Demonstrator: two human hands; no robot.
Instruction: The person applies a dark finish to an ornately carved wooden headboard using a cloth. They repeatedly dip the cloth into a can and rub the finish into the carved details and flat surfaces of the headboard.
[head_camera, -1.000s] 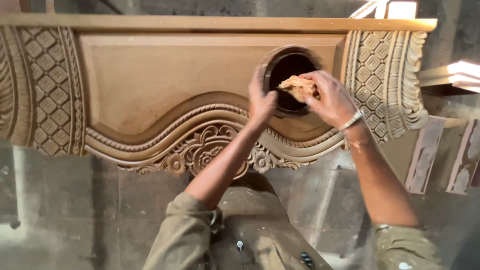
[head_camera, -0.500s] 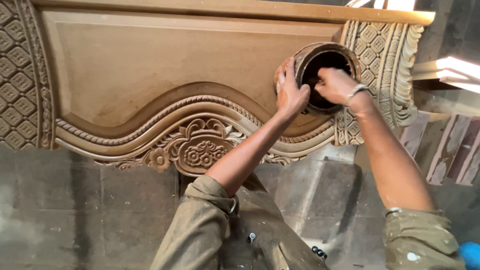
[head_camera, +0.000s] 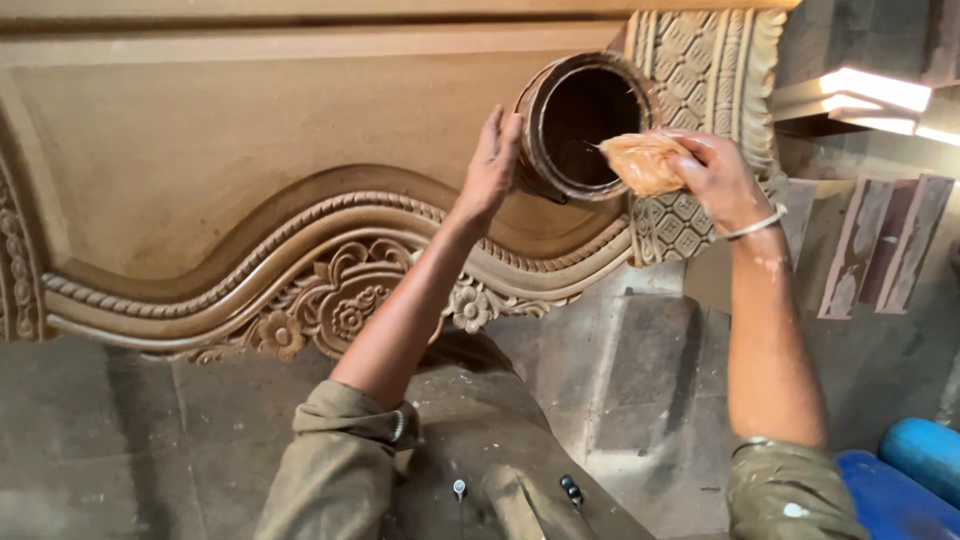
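The tilted round tin (head_camera: 585, 125) shows only a dark inside; its contents cannot be made out. It rests near the right end of a carved wooden panel (head_camera: 250, 150), whose left side is cut off. The left hand (head_camera: 490, 165) lies spread against the tin's side. The right hand (head_camera: 715, 175) pinches a tan cloth wad (head_camera: 642, 162) at the tin's mouth. Below is a grey stone floor (head_camera: 120, 440).

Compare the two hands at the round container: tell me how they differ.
The left hand lies open-palmed against the side of the dark round container, holding nothing; the right hand grips a wadded tan cloth at its mouth. Only the right wrist wears a metal bangle. Both forearms are bare above rolled olive sleeves.
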